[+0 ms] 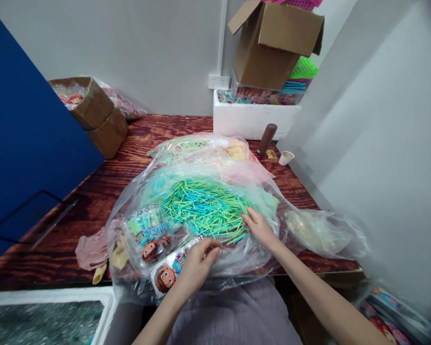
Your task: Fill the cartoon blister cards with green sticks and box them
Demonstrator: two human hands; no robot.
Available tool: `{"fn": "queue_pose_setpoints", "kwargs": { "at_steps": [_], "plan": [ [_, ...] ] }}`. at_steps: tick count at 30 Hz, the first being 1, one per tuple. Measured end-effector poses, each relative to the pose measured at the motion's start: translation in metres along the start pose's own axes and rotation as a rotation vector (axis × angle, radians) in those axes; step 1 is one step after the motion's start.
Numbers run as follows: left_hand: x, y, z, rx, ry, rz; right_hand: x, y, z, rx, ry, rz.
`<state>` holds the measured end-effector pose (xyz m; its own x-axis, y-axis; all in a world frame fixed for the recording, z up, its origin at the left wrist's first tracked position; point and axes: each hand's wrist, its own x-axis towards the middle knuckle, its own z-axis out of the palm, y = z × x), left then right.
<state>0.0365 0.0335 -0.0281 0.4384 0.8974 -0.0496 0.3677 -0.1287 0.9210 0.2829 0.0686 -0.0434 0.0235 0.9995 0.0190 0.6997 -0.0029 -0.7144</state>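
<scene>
Single head-worn view, looking forward and down, fingers (252, 213) near, tabletop (181, 123) below, wall (158, 52) beyond

The sticks (204, 206) look like smooth plastic, the bag (244, 258) glossy clear film, the desk (140, 143) wood-grained, the carton (266, 62) plain matt cardboard.

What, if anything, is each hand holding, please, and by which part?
The right hand is at the sticks; whether it grips any, or where, cannot be told. The left hand shows no clear hold.
</scene>
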Motion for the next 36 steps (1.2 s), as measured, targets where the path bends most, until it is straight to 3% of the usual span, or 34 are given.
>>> {"fn": "queue_pose_setpoints", "kwargs": {
  "at_steps": [2,4,10,12,18,22,28,33,36],
  "plan": [
    [-0.003,0.002,-0.001,0.042,0.015,0.036,-0.008,0.005,-0.001,-0.312,-0.099,-0.055],
    [-0.008,0.002,-0.001,0.113,0.063,0.09,-0.016,0.005,0.001,-0.484,-0.175,-0.101],
    [-0.029,-0.021,0.004,0.564,0.405,0.259,-0.028,-0.009,0.023,-0.609,-0.208,-0.144],
    [-0.035,-0.034,0.005,0.718,0.447,0.245,-0.026,-0.011,0.024,-0.641,-0.221,-0.145],
    [-0.041,-0.061,-0.009,0.911,0.254,0.286,-0.024,-0.017,0.005,-0.638,-0.239,-0.145],
    [-0.033,-0.064,-0.02,0.93,0.157,0.32,-0.022,-0.035,0.019,-0.581,-0.204,-0.245],
    [-0.029,-0.064,-0.026,0.912,0.209,0.298,-0.01,-0.045,0.051,-0.728,-0.21,-0.374],
    [-0.031,-0.058,-0.027,0.854,0.265,0.323,-0.01,-0.031,0.045,-0.682,-0.07,-0.308],
    [-0.03,-0.051,-0.026,0.796,0.316,0.334,-0.01,-0.024,0.034,-0.502,0.085,-0.241]
  ]
}}
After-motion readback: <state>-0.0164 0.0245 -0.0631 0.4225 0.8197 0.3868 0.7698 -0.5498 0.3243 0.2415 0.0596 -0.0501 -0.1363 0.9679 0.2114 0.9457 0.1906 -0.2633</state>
